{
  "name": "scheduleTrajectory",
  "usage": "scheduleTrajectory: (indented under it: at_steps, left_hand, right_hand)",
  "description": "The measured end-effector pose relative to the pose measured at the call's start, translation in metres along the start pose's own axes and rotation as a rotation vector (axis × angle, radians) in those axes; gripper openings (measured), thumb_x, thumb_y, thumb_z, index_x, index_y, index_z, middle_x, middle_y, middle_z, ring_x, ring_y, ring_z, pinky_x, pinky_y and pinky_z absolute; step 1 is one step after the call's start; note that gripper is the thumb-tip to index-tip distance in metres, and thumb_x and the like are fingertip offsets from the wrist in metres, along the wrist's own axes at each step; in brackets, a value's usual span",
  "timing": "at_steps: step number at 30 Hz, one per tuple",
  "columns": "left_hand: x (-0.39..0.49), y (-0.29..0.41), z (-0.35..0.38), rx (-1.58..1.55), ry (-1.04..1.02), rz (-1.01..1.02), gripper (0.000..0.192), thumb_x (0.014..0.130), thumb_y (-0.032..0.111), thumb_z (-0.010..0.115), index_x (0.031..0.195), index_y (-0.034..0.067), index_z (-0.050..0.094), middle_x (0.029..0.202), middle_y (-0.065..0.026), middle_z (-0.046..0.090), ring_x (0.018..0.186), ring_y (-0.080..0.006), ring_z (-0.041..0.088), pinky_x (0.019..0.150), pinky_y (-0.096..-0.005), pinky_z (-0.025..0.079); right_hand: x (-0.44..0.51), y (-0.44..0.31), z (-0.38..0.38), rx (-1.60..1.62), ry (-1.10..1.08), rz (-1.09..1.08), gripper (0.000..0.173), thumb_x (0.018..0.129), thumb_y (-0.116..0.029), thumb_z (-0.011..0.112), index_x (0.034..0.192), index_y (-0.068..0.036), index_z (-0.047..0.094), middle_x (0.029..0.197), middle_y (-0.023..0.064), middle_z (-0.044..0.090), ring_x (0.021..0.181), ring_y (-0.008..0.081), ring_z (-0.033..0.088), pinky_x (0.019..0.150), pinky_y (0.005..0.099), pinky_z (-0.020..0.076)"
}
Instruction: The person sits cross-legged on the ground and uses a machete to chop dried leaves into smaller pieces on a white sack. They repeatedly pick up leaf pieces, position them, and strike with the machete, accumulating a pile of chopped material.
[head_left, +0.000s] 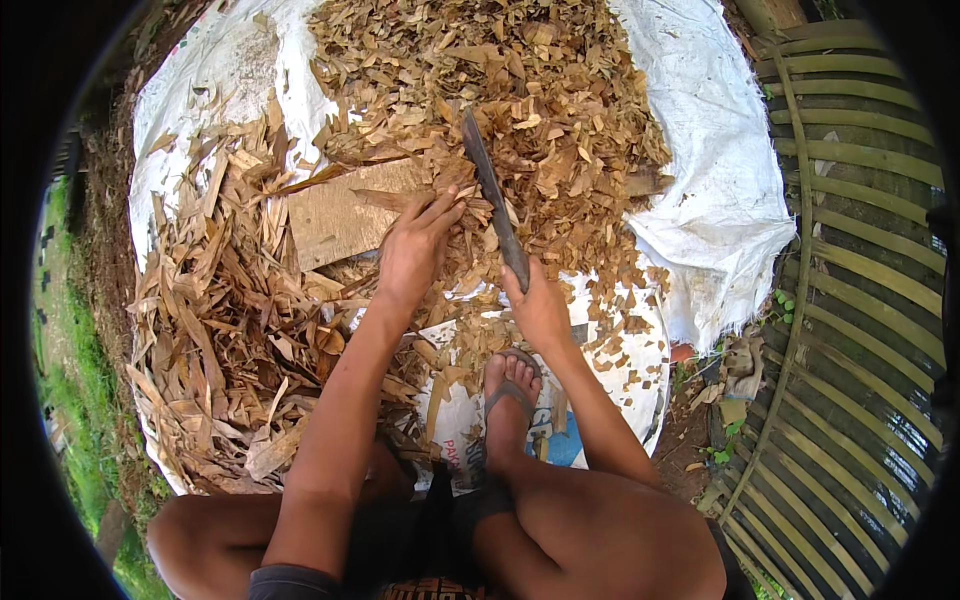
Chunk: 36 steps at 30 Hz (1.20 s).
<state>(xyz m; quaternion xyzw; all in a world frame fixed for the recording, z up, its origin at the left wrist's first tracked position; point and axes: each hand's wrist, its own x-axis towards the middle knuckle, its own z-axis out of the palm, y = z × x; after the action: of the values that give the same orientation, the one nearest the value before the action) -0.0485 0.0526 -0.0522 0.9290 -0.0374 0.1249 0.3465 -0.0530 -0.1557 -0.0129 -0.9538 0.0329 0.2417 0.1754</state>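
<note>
My right hand (538, 307) grips the lower end of a long dark machete-like blade (491, 180), which points up and slightly left over chopped brown leaf pieces (555, 142). Left of the blade, my left hand (416, 240) presses down on a bunch of dry brown leaves (472, 204); the ends of the bunch lie right beside the blade. Beneath and left of that hand is a flat wooden board (337, 214), partly covered by the leaves. The underside of my left hand is hidden.
Long dry leaves (217, 322) are heaped at the left. White woven sacking (720, 172) lies under the piles. My sandalled foot (512, 390) rests on the sacking below the blade. A slatted bamboo or palm screen (862, 285) stands at the right, and grass (71, 360) grows at the far left.
</note>
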Motion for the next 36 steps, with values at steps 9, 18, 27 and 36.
scheduleTrajectory:
  at_steps: [9, 18, 27, 36]
  left_hand:
    - [0.001, 0.012, 0.016, -0.145, 0.172, -0.229, 0.043, 0.077, -0.013, 0.064, 0.113, 0.006, 0.080, 0.129, -0.0117, 0.071, 0.113, -0.0326, 0.070, 0.097, -0.0392, 0.058]
    - [0.000, -0.001, 0.019, -0.015, 0.154, -0.037, 0.039, 0.076, -0.009, 0.068, 0.112, 0.004, 0.077, 0.121, -0.0132, 0.071, 0.109, -0.0336, 0.070, 0.094, -0.0418, 0.059]
    - [0.003, -0.001, 0.007, 0.071, 0.063, 0.026, 0.039, 0.078, -0.009, 0.064, 0.115, 0.001, 0.071, 0.124, -0.0142, 0.068, 0.112, -0.0345, 0.068, 0.096, -0.0422, 0.058]
    - [0.001, -0.003, 0.006, 0.058, 0.010, 0.029, 0.040, 0.076, -0.010, 0.063, 0.115, 0.000, 0.069, 0.126, -0.0158, 0.068, 0.118, -0.0357, 0.066, 0.101, -0.0431, 0.056]
  right_hand:
    - [-0.005, -0.006, -0.022, 0.636, 0.243, -0.259, 0.049, 0.109, -0.049, 0.053, 0.112, 0.000, 0.059, 0.069, 0.0133, 0.064, 0.063, 0.0258, 0.066, 0.060, 0.0411, 0.0527]
    - [0.000, 0.006, -0.048, 0.634, 0.079, -0.154, 0.053, 0.106, -0.054, 0.057, 0.107, -0.001, 0.062, 0.066, 0.0098, 0.060, 0.057, 0.0246, 0.060, 0.055, 0.0411, 0.0471]
    - [0.013, -0.007, -0.049, 0.136, -0.114, 0.022, 0.052, 0.105, -0.051, 0.060, 0.114, 0.000, 0.063, 0.070, 0.0170, 0.067, 0.061, 0.0313, 0.069, 0.060, 0.0416, 0.0513]
    - [0.032, -0.022, -0.078, 0.307, 0.186, -0.486, 0.053, 0.107, -0.054, 0.056, 0.100, -0.002, 0.060, 0.067, 0.0175, 0.064, 0.062, 0.0330, 0.067, 0.059, 0.0446, 0.0504]
